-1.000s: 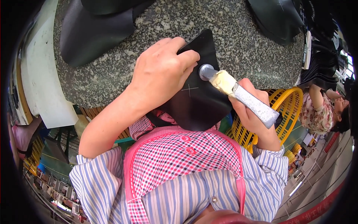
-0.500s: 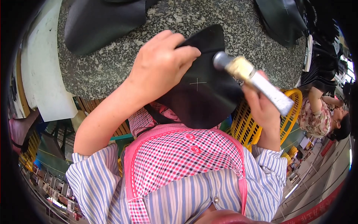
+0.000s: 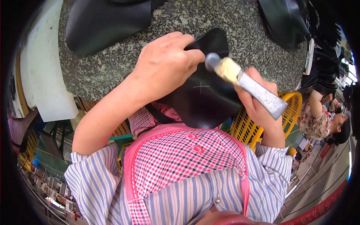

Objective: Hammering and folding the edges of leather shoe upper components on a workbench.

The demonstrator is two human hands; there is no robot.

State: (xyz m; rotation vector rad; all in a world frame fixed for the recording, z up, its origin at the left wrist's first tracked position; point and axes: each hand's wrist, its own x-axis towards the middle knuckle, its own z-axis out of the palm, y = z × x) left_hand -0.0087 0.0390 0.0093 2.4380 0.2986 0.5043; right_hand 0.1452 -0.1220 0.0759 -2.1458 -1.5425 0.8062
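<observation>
A black leather piece (image 3: pixel 204 103) with a pale cross mark lies over the near edge of the speckled stone table, its lower part hanging toward my apron. My left hand (image 3: pixel 165 62) is closed at the piece's upper left edge, its fingertips pinching the leather. In my right hand (image 3: pixel 260 101) is a hammer (image 3: pixel 242 78) with a round metal face and a flat, flared tail; my fingers hide its handle. The hammer's face hovers over the leather, close to my left fingertips, slightly blurred. Whether it touches the leather I cannot tell.
The stone table (image 3: pixel 112 71) carries another black leather piece (image 3: pixel 107 24) at far left and one (image 3: pixel 285 24) at far right. A yellow plastic basket (image 3: pixel 243 125) stands below the table edge by my right forearm. To the right, a co-worker (image 3: pixel 322 120) sits beside stacked black pieces (image 3: pixel 320 71).
The hammer and my right hand have shifted left, bringing the hammer's face nearer my left fingertips. My left hand keeps its pinch on the leather, which has barely moved.
</observation>
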